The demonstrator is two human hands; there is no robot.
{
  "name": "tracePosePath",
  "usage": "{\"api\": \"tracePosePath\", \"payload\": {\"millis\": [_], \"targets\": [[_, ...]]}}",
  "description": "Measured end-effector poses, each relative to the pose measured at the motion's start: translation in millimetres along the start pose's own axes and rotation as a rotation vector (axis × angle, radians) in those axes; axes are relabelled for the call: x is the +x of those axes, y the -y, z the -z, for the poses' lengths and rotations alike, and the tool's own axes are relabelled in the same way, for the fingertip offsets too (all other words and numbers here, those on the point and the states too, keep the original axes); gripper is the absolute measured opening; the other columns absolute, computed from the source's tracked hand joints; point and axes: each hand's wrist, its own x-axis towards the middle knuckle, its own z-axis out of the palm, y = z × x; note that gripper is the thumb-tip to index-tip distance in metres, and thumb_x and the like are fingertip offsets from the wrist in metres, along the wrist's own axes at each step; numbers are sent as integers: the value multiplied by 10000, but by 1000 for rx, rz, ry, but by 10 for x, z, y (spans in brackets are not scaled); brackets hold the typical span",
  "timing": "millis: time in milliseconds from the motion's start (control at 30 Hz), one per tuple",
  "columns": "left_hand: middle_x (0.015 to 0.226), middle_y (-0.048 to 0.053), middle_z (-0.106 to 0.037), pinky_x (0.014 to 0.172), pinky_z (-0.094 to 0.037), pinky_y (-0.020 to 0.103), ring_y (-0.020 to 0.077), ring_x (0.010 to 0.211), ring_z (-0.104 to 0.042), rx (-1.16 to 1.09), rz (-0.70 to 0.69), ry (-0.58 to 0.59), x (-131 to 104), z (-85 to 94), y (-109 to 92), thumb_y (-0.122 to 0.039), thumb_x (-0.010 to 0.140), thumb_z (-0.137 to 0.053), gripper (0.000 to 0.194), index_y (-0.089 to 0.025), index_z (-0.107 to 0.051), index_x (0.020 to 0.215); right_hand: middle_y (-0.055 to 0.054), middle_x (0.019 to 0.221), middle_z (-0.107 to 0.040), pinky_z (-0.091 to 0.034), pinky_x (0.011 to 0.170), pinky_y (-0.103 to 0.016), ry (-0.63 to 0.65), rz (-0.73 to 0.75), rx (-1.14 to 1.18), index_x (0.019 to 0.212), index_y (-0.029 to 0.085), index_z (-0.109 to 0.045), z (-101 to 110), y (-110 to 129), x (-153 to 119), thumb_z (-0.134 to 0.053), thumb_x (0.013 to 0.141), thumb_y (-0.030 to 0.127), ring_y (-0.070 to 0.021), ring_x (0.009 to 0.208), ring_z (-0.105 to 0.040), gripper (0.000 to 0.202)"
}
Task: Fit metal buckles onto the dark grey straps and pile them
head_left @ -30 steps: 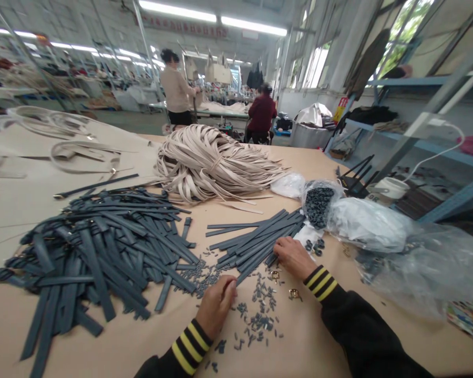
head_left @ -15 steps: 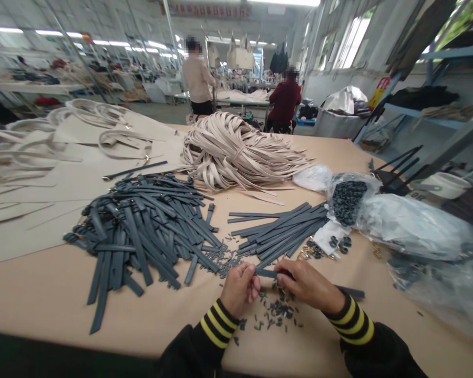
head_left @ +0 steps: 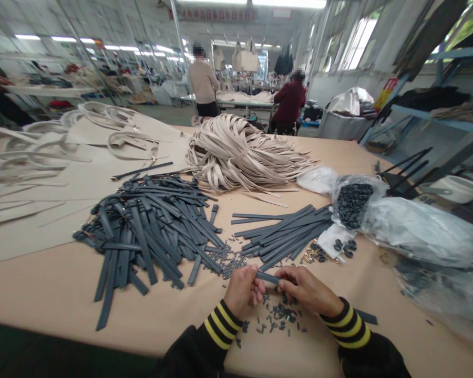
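Note:
A dark grey strap (head_left: 268,277) stretches between my two hands, low over the table. My left hand (head_left: 242,290) pinches its left end, fingers curled. Farther along, my right hand (head_left: 308,287) grips the same strap between thumb and fingers; a dark strip shows beyond the right wrist. Small dark cut pieces (head_left: 281,313) lie scattered just below the hands. Tiny grey bits (head_left: 230,258) are heaped above the left hand. Behind the hands, loose dark straps (head_left: 287,231) fan out, and a big pile of straps with metal fittings (head_left: 142,226) lies to the left.
A tied bundle of beige strips (head_left: 240,152) lies at the table's back. Beige panels (head_left: 31,220) cover the left side. On the right are a bag of dark pieces (head_left: 353,202), plastic bags (head_left: 421,226) and small brass fittings (head_left: 310,252). Two people stand or sit beyond the table.
The view has shifted slightly, so the scene sits a little farther right and lower. The strap between my hands now tilts down toward the right; both hands still hold it.

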Motion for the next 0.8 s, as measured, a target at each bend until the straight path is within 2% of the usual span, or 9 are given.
{"api": "tracePosePath", "payload": {"millis": [300, 467, 667, 800], "targets": [[417, -22, -536, 256, -269, 112, 48, 271, -433, 18, 4, -29, 1, -16, -7, -436, 734, -488, 322, -137, -451, 620, 2, 704, -576, -421, 523, -173, 62, -10, 109, 884, 138, -583, 55, -90, -19, -346, 770, 114, -79, 534, -522, 265], [416, -34, -528, 255, -262, 118, 49, 266, -422, 31, 5, -45, 2, -31, -12, -448, 723, -494, 318, -145, -445, 641, -7, 726, -589, -424, 512, -185, 36, -45, 189, 923, 133, -568, 62, -151, -22, -365, 805, 195, -88, 546, -538, 243], [419, -53, -515, 261, -266, 126, 53, 272, -414, 110, -54, -32, 33, -36, 43, -457, 722, -499, 305, -159, -442, 696, 15, 638, -566, -377, 459, -170, -3, -5, 209, 771, 142, -560, -50, -107, 55, -467, 786, 239, -79, 498, -492, 135], [420, -62, -502, 275, -284, 140, 64, 277, -408, 188, -66, 8, 51, -35, 49, -484, 735, -468, 328, -166, -435, 807, 9, 671, -570, -373, 463, -173, 20, 70, 347, 792, 143, -547, -139, -121, 108, -495, 784, 295, -70, 497, -485, 161]]}}
